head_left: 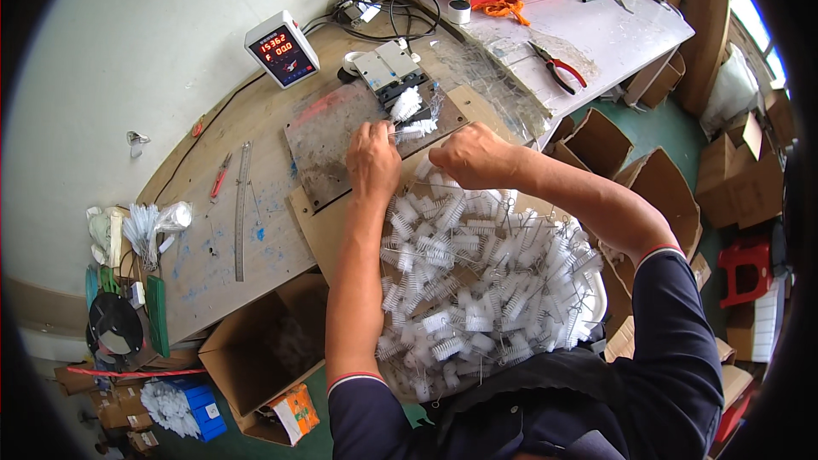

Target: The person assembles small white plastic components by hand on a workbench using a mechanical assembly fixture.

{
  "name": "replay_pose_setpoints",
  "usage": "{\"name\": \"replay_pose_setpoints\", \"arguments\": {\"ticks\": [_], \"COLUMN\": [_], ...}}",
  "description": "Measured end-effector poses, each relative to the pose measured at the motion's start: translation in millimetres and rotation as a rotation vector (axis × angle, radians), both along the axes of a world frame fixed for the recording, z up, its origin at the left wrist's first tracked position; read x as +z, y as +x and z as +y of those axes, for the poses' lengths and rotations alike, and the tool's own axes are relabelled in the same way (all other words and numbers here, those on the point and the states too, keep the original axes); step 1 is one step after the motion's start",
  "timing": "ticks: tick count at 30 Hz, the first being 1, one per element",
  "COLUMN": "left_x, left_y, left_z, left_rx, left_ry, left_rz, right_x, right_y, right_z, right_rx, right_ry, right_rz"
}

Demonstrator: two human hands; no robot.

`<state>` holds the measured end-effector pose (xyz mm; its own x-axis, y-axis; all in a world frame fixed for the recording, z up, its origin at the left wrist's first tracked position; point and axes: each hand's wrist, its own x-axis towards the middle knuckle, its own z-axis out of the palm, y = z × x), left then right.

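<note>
A big heap of small white bristle brushes with wire stems point(477, 281) fills a white basin on my lap at the table's edge. My left hand point(372, 158) pinches one white brush point(415, 129) and holds it over a worn metal plate point(328, 145), just in front of a small metal jig point(390, 68). My right hand point(471, 156) rests closed on the far rim of the heap, its fingers hidden among the brushes. Another white brush point(407, 104) lies by the jig.
A digital counter box point(282, 48) stands at the back of the wooden table point(213, 247). A steel ruler point(242, 204), red-handled pliers point(558, 68) and tape point(459, 10) lie about. Open cardboard boxes point(264, 349) point(665, 187) stand on the green floor.
</note>
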<state>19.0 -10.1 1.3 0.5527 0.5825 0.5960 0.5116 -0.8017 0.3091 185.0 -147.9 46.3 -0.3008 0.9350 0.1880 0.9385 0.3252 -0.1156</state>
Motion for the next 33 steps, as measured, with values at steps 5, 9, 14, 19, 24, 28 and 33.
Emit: {"name": "replay_pose_setpoints", "arguments": {"ticks": [5,9,14,19,24,28,33], "left_x": [-1,2,-5,7,17,21,21], "left_y": [-2,-5,-15,-29,-41,-43,-42], "left_z": [-1,-2,8,16,14,11,12], "left_rx": [0.055,0.131,0.150,0.036,-0.326,-0.557,-0.657], "left_ry": [-0.007,-0.085,-0.159,-0.495,-1.213,-1.477,-1.525], "left_rz": [0.072,0.073,0.026,-0.146,-0.606,-0.693,-0.737], "right_x": [7,-3,-20,2,-5,-13,-6], "right_y": [-2,6,30,27,24,21,26], "right_z": [-8,-16,-22,-26,-24,-18,-12], "right_rx": [-0.055,-0.160,-0.253,-0.186,-0.276,-0.419,-0.504], "right_ry": [0.179,0.304,0.217,0.148,0.012,0.103,0.014], "right_rz": [0.161,0.508,0.567,0.483,0.576,0.648,0.564]}}
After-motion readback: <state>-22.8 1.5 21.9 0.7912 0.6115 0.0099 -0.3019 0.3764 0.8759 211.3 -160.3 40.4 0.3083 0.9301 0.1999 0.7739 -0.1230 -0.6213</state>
